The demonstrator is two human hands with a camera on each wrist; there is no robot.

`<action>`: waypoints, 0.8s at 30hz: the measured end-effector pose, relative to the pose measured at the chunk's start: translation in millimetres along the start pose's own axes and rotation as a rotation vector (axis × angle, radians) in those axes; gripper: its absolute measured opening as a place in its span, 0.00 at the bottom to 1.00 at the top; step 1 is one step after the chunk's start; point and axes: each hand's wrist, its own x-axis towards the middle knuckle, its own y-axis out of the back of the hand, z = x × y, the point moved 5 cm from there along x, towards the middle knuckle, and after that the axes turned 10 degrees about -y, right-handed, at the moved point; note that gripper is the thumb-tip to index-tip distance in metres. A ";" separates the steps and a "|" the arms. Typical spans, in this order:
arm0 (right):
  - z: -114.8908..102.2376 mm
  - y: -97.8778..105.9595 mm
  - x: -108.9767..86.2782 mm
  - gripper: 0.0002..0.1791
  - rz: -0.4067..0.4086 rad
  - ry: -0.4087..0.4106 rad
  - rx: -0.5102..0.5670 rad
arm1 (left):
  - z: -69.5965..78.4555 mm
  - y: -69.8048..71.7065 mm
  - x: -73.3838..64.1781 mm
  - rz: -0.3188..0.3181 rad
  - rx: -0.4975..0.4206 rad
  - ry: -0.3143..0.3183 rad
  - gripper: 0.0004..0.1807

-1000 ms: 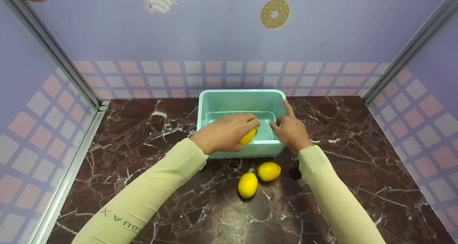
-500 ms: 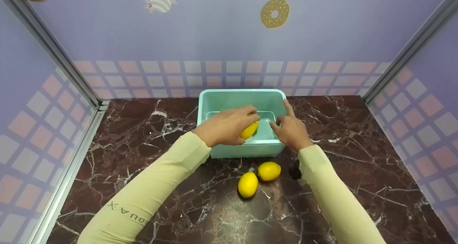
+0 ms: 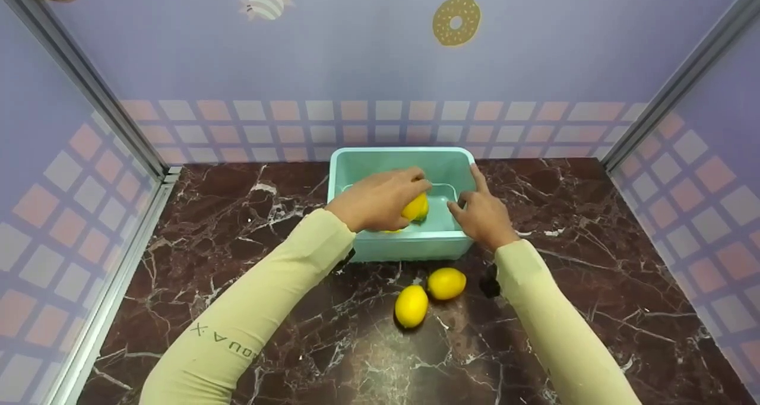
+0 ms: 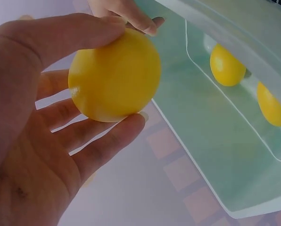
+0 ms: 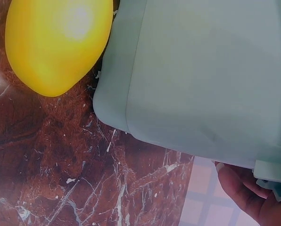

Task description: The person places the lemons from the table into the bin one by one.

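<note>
My left hand (image 3: 380,200) is over the left part of a mint-green plastic tub (image 3: 409,249), gripping a lemon (image 4: 114,77) between thumb and fingertips. In the left wrist view, two lemons lie on the tub floor: one lemon (image 4: 227,66), then another lemon (image 4: 272,106), partly cut off by the tub's rim. In the head view the left hand mostly hides them. My right hand (image 3: 485,215) holds the tub's right rim, its index finger stretched along the edge and its thumb inside. Two more lemons, one (image 3: 411,306) and the other (image 3: 446,284), rest on the counter before the tub.
The tub stands on a dark red marbled counter (image 3: 237,286), close to a lilac back wall (image 3: 368,66) with pink and white squares. Side panels with metal frame bars (image 3: 659,78) bound the counter left and right.
My left hand has moved forward and slightly right with its lemon, from the tub's front rim to above its inside. The right hand and the counter lemons have kept their places.
</note>
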 end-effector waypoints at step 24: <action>1.7 -1.5 2.5 0.25 -0.032 -0.010 -0.015 | -14.5 -0.7 29.8 -0.032 0.000 0.047 0.34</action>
